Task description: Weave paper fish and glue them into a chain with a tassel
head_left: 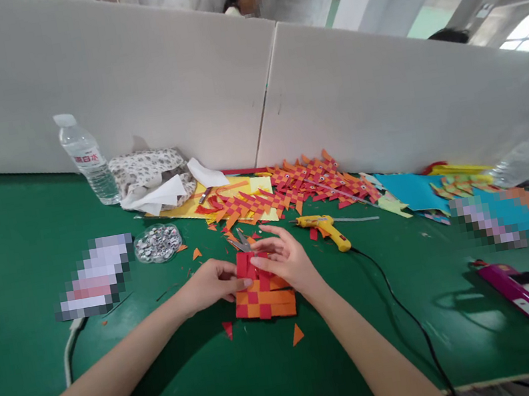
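Note:
A woven paper piece (pixel 264 303) of red and orange strips lies in front of me, with some strip ends loose along its right side. My left hand (pixel 215 284) grips its left edge, thumb on top and fingers curled beneath. Over its upper right part, my right hand (pixel 283 262) presses a red strip with the thumb; its other fingers are bent and partly raised. Just beyond the paper are the scissors (pixel 241 241), partly hidden by my right hand. Small orange and red paper scraps (pixel 297 334) are scattered around on the green table (pixel 189 386).
Finished woven paper fish (pixel 307 181) are piled at the back. A yellow glue gun (pixel 322 225) lies to the right with its cord. Leftward are a dish of googly eyes (pixel 158 243), a phone (pixel 97 273) and a water bottle (pixel 88 160). A purple power strip (pixel 518 291) sits far right.

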The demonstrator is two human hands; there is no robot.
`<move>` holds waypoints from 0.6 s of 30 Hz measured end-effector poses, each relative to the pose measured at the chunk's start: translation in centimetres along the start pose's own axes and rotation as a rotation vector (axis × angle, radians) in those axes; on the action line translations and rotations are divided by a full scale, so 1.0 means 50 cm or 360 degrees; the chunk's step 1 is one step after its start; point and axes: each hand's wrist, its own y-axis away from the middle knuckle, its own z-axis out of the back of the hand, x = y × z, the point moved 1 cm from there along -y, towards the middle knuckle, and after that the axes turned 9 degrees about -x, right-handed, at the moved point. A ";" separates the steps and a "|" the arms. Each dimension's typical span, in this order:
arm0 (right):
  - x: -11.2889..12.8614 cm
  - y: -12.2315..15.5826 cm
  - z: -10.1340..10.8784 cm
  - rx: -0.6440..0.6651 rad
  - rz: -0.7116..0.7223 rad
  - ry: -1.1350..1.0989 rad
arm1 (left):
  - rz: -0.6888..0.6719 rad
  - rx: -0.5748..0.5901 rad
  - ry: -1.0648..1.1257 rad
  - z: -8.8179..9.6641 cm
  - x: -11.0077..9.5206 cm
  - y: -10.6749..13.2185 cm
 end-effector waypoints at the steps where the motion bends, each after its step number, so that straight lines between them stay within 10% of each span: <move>1: -0.001 -0.004 0.005 -0.0023 -0.0024 0.0005 | -0.0006 -0.0030 0.0005 0.001 0.000 -0.001; 18: 0.004 0.006 -0.003 0.0046 0.0129 0.0075 | -0.0064 -0.0047 0.0178 0.000 0.003 -0.004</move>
